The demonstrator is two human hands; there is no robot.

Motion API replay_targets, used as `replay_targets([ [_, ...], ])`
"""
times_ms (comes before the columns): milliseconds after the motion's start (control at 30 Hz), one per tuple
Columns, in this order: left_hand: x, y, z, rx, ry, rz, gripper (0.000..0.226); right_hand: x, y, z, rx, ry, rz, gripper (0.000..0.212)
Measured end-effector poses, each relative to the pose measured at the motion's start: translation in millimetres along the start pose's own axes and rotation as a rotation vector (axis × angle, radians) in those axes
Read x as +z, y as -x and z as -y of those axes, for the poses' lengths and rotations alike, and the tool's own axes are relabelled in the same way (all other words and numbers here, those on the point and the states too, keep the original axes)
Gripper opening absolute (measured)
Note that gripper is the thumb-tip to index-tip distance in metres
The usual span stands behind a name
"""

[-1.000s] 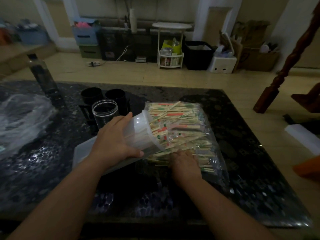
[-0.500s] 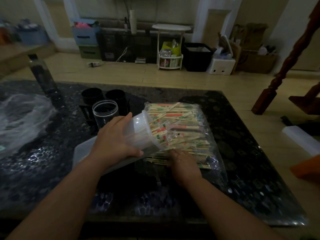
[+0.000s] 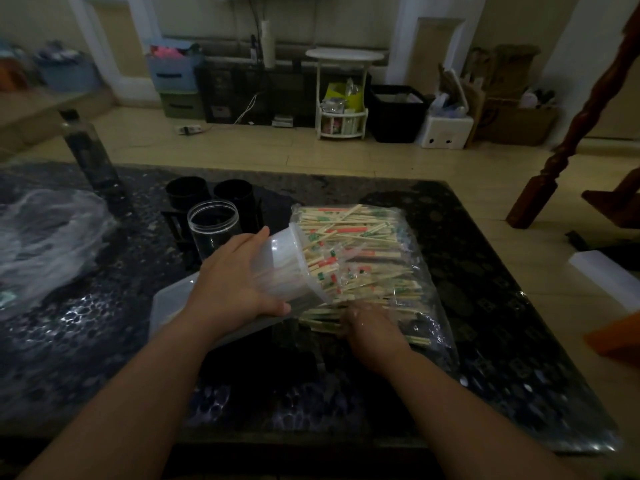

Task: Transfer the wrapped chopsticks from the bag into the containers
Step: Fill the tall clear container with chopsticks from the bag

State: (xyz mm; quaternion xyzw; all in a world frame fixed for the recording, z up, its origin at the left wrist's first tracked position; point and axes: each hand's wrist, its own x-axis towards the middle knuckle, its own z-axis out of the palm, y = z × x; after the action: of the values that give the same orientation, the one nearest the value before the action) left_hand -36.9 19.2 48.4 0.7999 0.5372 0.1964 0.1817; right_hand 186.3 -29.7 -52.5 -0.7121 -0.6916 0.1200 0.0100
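The left hand clamps round a translucent container, tipped on its side with its mouth facing 3 o'clock into the bag, probably so the wrapped chopsticks slide straight in. The right hand reaches into the bag at the container's 5 o'clock. Its fingers are buried, so I cannot tell whether they grip. A clear jar stands upright at 11 o'clock on the worktop.

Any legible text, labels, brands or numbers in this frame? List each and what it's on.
No text can be read in this frame.
wrapped chopsticks in the bag: red and green print, too small and blurred to read.
tilted container: no label shows.
clear jar: no label shows.
white box on the floor: dark marks, too blurred to tell if they are text.
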Motion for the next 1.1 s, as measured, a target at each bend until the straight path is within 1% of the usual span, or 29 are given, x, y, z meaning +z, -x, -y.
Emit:
replay_targets([
  [67, 1.0, -0.1, -0.8, 0.000, -0.011, 0.012, 0.132, -1.4, 2.1, 3.5, 0.014, 0.089, 0.029, 0.035],
  [133, 2.3, -0.7, 0.4, 0.000, -0.023, 0.012, 0.130, -1.4, 4.7, 8.2, 0.019, 0.153, 0.023, 0.040],
  [233, 3.6, -0.3, 1.6, -0.004, -0.025, 0.010, 0.136, 0.3, 9.8, 11.8, 0.014, 0.141, -0.029, 0.040],
  [300, 3.9, 0.7, 1.2, -0.008, -0.016, 0.007, 0.137, 2.5, 13.4, 12.8, 0.002, 0.116, -0.093, 0.038],
  [367, 3.8, 1.5, 0.6, -0.005, -0.018, 0.007, 0.136, 3.5, 17.6, 13.4, -0.004, 0.106, -0.121, 0.036],
  [567, 1.5, 4.0, 0.8, -0.013, -0.024, 0.001, 0.138, -8.6, 24.2, 13.7, 0.015, 0.168, -0.073, 0.035],
  [667, 0.4, 3.7, 0.4, -0.018, -0.027, 0.011, 0.134, -22.5, 30.1, 11.2, -0.033, 0.213, -0.013, 0.034],
  [833, -3.4, 6.0, -3.8, -0.013, -0.041, 0.029, 0.132, -50.4, 44.2, 14.7, -0.054, 0.101, 0.013, 0.028],
  [1033, -6.2, 5.8, -4.4, -0.005, -0.025, 0.031, 0.137, -87.3, 57.7, 22.4, -0.115, 0.099, -0.114, 0.020],
  [1100, -4.7, 4.1, -2.9, -0.004, -0.046, 0.037, 0.137, -103.6, 64.0, 25.4, -0.169, 0.103, -0.202, 0.020],
])
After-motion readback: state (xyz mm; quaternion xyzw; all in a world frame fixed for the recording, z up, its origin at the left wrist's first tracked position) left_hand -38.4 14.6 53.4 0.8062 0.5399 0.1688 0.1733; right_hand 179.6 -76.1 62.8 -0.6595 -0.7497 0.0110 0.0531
